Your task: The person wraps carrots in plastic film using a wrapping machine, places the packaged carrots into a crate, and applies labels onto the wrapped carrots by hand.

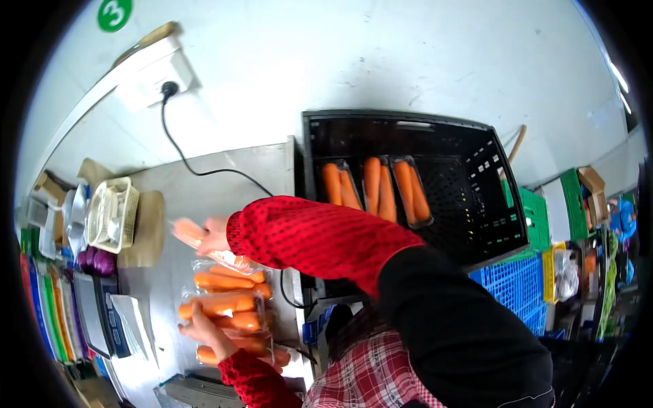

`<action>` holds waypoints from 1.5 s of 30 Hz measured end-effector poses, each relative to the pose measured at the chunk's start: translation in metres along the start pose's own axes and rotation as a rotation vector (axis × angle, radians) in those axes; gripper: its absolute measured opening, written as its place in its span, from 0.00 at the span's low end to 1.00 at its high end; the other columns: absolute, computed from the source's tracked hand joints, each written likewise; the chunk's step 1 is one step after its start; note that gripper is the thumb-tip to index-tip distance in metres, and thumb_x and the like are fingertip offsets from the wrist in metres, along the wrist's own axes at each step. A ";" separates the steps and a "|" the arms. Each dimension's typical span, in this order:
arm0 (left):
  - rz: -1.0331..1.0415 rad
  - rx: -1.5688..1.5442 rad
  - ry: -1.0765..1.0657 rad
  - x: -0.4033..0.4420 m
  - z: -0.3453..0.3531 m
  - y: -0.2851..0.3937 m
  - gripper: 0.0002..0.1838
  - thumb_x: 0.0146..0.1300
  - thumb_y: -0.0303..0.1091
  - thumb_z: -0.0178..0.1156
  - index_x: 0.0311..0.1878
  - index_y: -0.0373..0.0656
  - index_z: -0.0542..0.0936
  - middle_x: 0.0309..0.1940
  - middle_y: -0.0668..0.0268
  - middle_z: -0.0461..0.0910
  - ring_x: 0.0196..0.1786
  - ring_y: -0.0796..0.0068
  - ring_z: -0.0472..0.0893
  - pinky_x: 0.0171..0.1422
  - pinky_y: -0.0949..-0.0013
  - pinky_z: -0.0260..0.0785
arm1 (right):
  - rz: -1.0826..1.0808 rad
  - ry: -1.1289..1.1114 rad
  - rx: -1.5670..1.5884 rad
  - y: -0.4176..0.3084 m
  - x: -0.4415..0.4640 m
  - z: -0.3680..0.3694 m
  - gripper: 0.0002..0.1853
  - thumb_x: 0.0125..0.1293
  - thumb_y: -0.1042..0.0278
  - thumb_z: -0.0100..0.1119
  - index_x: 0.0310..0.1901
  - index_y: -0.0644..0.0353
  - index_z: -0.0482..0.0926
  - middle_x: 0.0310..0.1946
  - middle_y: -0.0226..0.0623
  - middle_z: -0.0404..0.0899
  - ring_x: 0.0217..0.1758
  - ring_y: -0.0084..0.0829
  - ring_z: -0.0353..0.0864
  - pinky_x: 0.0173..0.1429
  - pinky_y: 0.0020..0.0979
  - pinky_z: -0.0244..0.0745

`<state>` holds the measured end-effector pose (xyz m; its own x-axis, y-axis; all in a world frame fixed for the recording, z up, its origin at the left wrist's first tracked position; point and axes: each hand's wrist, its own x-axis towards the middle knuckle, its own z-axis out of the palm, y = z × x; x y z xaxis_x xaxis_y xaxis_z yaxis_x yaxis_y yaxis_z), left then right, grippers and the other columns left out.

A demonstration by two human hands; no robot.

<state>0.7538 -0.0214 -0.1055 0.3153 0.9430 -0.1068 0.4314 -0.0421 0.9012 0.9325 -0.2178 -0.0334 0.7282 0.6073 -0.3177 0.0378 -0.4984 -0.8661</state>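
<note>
My right hand reaches across to the left, its fingers wrapped round a clear-wrapped pack of carrots that is smeared by motion. Below it, several more wrapped carrots lie piled on the metal table. At the left end of that pile my left hand grips another pack of carrots. Both forearms wear red dotted sleeve covers. Three packs of carrots lie side by side in a black crate; my right arm hides part of the crate.
A black cable runs from a wall socket over the table. A cream basket, a purple vegetable bundle and a dark device sit at the left. Blue crates and green crates stand at the right.
</note>
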 end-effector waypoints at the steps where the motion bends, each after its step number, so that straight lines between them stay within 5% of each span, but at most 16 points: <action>1: 0.005 0.027 0.016 -0.008 -0.004 0.011 0.53 0.46 0.34 0.75 0.70 0.27 0.54 0.57 0.40 0.72 0.53 0.54 0.79 0.59 0.60 0.75 | -0.146 0.094 0.216 -0.003 -0.020 -0.016 0.32 0.47 0.47 0.72 0.46 0.66 0.79 0.33 0.46 0.83 0.40 0.39 0.83 0.46 0.37 0.77; 3: -0.003 -0.067 0.028 -0.015 -0.008 0.020 0.51 0.48 0.31 0.73 0.72 0.30 0.54 0.55 0.43 0.73 0.52 0.56 0.79 0.57 0.60 0.76 | -0.290 0.129 0.433 -0.028 -0.116 -0.088 0.35 0.53 0.59 0.73 0.61 0.64 0.70 0.42 0.41 0.81 0.45 0.30 0.80 0.49 0.31 0.75; 6: 0.153 -0.137 -0.018 -0.033 -0.031 0.038 0.48 0.52 0.25 0.70 0.74 0.36 0.53 0.56 0.46 0.71 0.51 0.58 0.78 0.55 0.58 0.78 | -0.373 0.430 0.506 0.008 -0.249 -0.154 0.37 0.55 0.72 0.71 0.66 0.63 0.65 0.55 0.42 0.73 0.55 0.29 0.75 0.57 0.34 0.75; 9: 0.401 -0.267 -0.087 -0.066 -0.047 0.081 0.45 0.56 0.20 0.65 0.75 0.41 0.53 0.56 0.50 0.72 0.52 0.60 0.78 0.57 0.58 0.77 | -0.022 0.872 0.158 0.117 -0.328 -0.194 0.38 0.56 0.70 0.70 0.67 0.65 0.63 0.59 0.47 0.72 0.61 0.33 0.74 0.63 0.33 0.71; 11: 0.518 -0.242 -0.192 -0.081 -0.055 0.114 0.43 0.56 0.22 0.65 0.74 0.42 0.57 0.61 0.50 0.71 0.57 0.57 0.76 0.61 0.56 0.75 | 0.236 1.039 -0.154 0.211 -0.362 -0.201 0.40 0.53 0.53 0.72 0.65 0.61 0.67 0.52 0.55 0.75 0.53 0.49 0.79 0.59 0.43 0.74; 12: 0.542 -0.262 -0.208 -0.098 -0.052 0.137 0.43 0.55 0.22 0.63 0.74 0.41 0.57 0.61 0.50 0.70 0.60 0.56 0.75 0.65 0.55 0.71 | 0.241 1.049 -0.145 0.239 -0.370 -0.199 0.40 0.53 0.53 0.72 0.65 0.61 0.67 0.52 0.55 0.75 0.53 0.49 0.79 0.59 0.43 0.74; 14: 0.576 -0.348 -0.347 -0.127 -0.043 0.178 0.43 0.54 0.27 0.64 0.74 0.40 0.58 0.64 0.50 0.68 0.63 0.53 0.73 0.67 0.55 0.70 | 0.709 1.027 -0.519 0.284 -0.381 -0.188 0.43 0.51 0.43 0.71 0.65 0.57 0.67 0.49 0.55 0.73 0.51 0.54 0.75 0.58 0.46 0.72; 19: 0.512 -0.512 -0.652 -0.262 0.013 0.258 0.41 0.57 0.46 0.59 0.73 0.41 0.60 0.64 0.54 0.69 0.65 0.60 0.72 0.66 0.57 0.69 | 0.860 1.084 -0.571 0.364 -0.361 -0.166 0.45 0.50 0.38 0.71 0.62 0.60 0.66 0.56 0.55 0.65 0.60 0.52 0.67 0.59 0.50 0.67; 23: 0.400 -0.604 -1.238 -0.293 0.089 0.264 0.38 0.52 0.37 0.62 0.68 0.39 0.65 0.56 0.57 0.74 0.58 0.63 0.76 0.61 0.60 0.72 | 0.977 0.900 -0.369 0.331 -0.369 -0.185 0.54 0.49 0.33 0.69 0.71 0.59 0.58 0.63 0.54 0.61 0.67 0.53 0.60 0.70 0.52 0.57; 25: 0.324 -0.653 -1.268 -0.333 0.131 0.257 0.41 0.46 0.28 0.62 0.68 0.33 0.64 0.57 0.55 0.73 0.57 0.63 0.76 0.62 0.63 0.70 | 0.834 1.012 -0.556 0.357 -0.368 -0.172 0.53 0.46 0.34 0.71 0.70 0.53 0.60 0.63 0.51 0.62 0.67 0.54 0.63 0.69 0.56 0.59; 29: 0.183 -0.632 -1.334 -0.389 0.184 0.236 0.44 0.46 0.21 0.64 0.70 0.31 0.58 0.57 0.55 0.73 0.57 0.63 0.76 0.64 0.63 0.69 | 0.832 0.889 -0.179 0.382 -0.381 -0.183 0.53 0.47 0.35 0.71 0.71 0.53 0.59 0.62 0.54 0.65 0.67 0.55 0.63 0.66 0.51 0.65; 33: 0.063 -0.559 -1.393 -0.409 0.218 0.210 0.43 0.47 0.18 0.65 0.69 0.31 0.59 0.56 0.56 0.72 0.56 0.64 0.76 0.63 0.64 0.70 | 1.093 0.978 -0.191 0.375 -0.383 -0.183 0.52 0.53 0.34 0.66 0.72 0.57 0.56 0.62 0.56 0.65 0.66 0.54 0.63 0.66 0.53 0.65; 36: -0.046 -0.514 -1.435 -0.411 0.244 0.180 0.44 0.46 0.18 0.66 0.69 0.31 0.58 0.56 0.56 0.71 0.56 0.63 0.76 0.62 0.62 0.71 | 1.048 0.901 -0.434 0.369 -0.376 -0.181 0.48 0.57 0.30 0.60 0.69 0.59 0.60 0.60 0.54 0.68 0.65 0.54 0.65 0.63 0.53 0.67; 41: -0.039 -0.413 -1.448 -0.446 0.265 0.160 0.49 0.43 0.18 0.68 0.71 0.30 0.55 0.56 0.52 0.70 0.54 0.59 0.77 0.58 0.58 0.74 | 0.716 0.849 -0.166 0.330 -0.417 -0.222 0.38 0.67 0.34 0.49 0.64 0.61 0.69 0.54 0.50 0.75 0.59 0.44 0.73 0.63 0.42 0.70; 43: -0.050 -0.420 -1.472 -0.481 0.271 0.152 0.54 0.44 0.20 0.70 0.73 0.30 0.48 0.56 0.49 0.71 0.55 0.59 0.76 0.59 0.60 0.73 | 0.217 0.719 0.670 0.290 -0.423 -0.222 0.35 0.68 0.40 0.53 0.62 0.64 0.71 0.51 0.46 0.78 0.55 0.35 0.77 0.59 0.35 0.73; 45: 0.017 -0.383 -1.528 -0.517 0.269 0.142 0.53 0.50 0.24 0.71 0.74 0.30 0.46 0.57 0.50 0.72 0.57 0.61 0.75 0.60 0.64 0.71 | 0.151 0.767 0.665 0.266 -0.425 -0.219 0.33 0.66 0.48 0.61 0.61 0.70 0.71 0.50 0.44 0.79 0.51 0.29 0.79 0.54 0.31 0.76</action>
<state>0.8800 -0.6043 -0.0350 0.9417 -0.2786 -0.1889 0.2627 0.2573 0.9299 0.7834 -0.7441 -0.0442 0.9442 -0.1086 -0.3109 -0.3074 0.0483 -0.9504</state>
